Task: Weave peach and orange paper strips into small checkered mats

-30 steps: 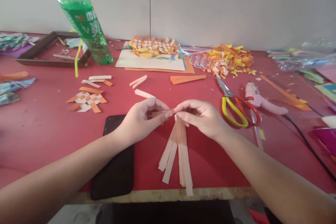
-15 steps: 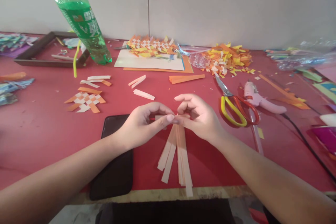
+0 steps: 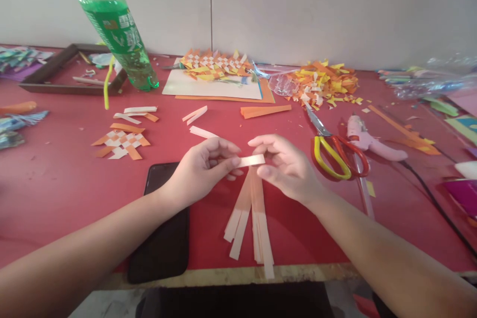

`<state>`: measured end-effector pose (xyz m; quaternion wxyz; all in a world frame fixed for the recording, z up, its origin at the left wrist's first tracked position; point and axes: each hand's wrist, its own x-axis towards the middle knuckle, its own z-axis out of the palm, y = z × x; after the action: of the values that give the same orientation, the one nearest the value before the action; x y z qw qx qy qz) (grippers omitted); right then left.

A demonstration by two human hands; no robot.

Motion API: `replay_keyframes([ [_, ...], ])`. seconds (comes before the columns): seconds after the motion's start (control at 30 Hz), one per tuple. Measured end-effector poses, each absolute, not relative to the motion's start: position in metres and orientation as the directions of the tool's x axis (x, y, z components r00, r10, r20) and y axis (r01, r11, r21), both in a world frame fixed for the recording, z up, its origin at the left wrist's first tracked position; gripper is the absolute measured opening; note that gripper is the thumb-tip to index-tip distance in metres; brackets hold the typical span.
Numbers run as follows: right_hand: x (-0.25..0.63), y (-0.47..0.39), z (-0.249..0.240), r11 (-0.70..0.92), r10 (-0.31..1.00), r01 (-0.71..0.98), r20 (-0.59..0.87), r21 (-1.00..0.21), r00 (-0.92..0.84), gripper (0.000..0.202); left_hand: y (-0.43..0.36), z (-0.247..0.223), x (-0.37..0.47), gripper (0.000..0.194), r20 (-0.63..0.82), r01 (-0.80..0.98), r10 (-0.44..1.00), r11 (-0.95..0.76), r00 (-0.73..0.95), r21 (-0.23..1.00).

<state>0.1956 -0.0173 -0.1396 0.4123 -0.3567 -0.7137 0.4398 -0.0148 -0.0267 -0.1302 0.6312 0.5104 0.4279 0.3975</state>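
Observation:
Between the thumb and fingers of my left hand (image 3: 204, 169) is a short, pale folded paper strip (image 3: 252, 161), its free end pointing right. My right hand (image 3: 285, 166) is beside that end, thumb and fingers apart, with nothing visibly held. Below both hands, long pale paper strips (image 3: 257, 218) fan out on the red table toward its front edge. A pale folded strip (image 3: 202, 132) lies just behind my left hand, partly covered by it. Further left is a small woven orange and white paper piece (image 3: 122, 143).
A black phone (image 3: 160, 248) lies under my left forearm. Scissors (image 3: 331, 151) and a pink glue gun (image 3: 372, 141) lie at right. Behind are a green bottle (image 3: 119, 35), a dark frame (image 3: 63, 89), orange strips (image 3: 264, 111) and a paper scrap pile (image 3: 328, 82).
My right thumb and fingers have opened and come away from the paper. The folded strip now shows between the hands, held by the left one.

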Motion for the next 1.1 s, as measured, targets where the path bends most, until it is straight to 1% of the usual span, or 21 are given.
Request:
replay_keyframes([
  [0.07,0.1954,-0.0175,-0.1374,0.367,0.879,0.153,0.288,-0.918,-0.38,0.017,-0.0261,-0.1301,-0.0154,0.021,-0.104,-0.023,0.962,0.114,0.254,0.993],
  [0.1,0.195,-0.0176,-0.1368,0.367,0.884,0.158,0.291,-0.917,-0.367,0.011,-0.0258,-0.1299,-0.0158,0.021,-0.087,0.003,0.968,0.089,0.237,0.996],
  [0.2,0.1931,-0.0177,-0.1371,0.365,0.892,0.154,0.297,-0.918,-0.34,0.002,-0.025,-0.1296,-0.0167,0.023,-0.052,0.055,0.974,0.041,0.222,0.998],
  [0.37,0.1922,-0.0172,-0.1416,0.356,0.91,0.169,0.3,-0.919,-0.285,0.003,-0.0245,-0.132,-0.0182,0.028,-0.019,0.037,0.983,0.013,0.183,0.999],
  [0.5,0.1922,-0.0165,-0.1446,0.326,0.926,0.158,0.281,-0.932,-0.253,0.007,-0.0245,-0.1329,-0.0195,0.026,-0.026,0.003,0.989,0.026,0.144,1.0],
  [0.6,0.1918,-0.0162,-0.145,0.314,0.933,0.159,0.273,-0.936,-0.236,0.01,-0.0245,-0.1323,-0.0203,0.025,-0.054,-0.022,0.987,0.058,0.149,0.998],
  [0.77,0.1915,-0.0154,-0.1426,0.281,0.934,0.118,0.243,-0.952,-0.262,0.012,-0.0243,-0.1328,-0.0206,0.027,-0.074,-0.059,0.983,0.084,0.167,0.995],
  [0.93,0.1912,-0.0134,-0.1424,0.201,0.943,0.085,0.169,-0.976,-0.288,0.024,-0.0245,-0.134,-0.0205,0.029,-0.07,-0.03,0.983,0.076,0.17,0.997],
  [1.03,0.1913,-0.0123,-0.1436,0.204,0.95,0.093,0.174,-0.975,-0.261,0.031,-0.0244,-0.134,-0.0205,0.03,-0.073,-0.043,0.982,0.082,0.176,0.996],
  [1.1,0.1912,-0.0116,-0.1437,0.217,0.948,0.081,0.191,-0.973,-0.253,0.03,-0.0242,-0.1338,-0.0206,0.029,-0.073,-0.046,0.982,0.082,0.176,0.996],
])
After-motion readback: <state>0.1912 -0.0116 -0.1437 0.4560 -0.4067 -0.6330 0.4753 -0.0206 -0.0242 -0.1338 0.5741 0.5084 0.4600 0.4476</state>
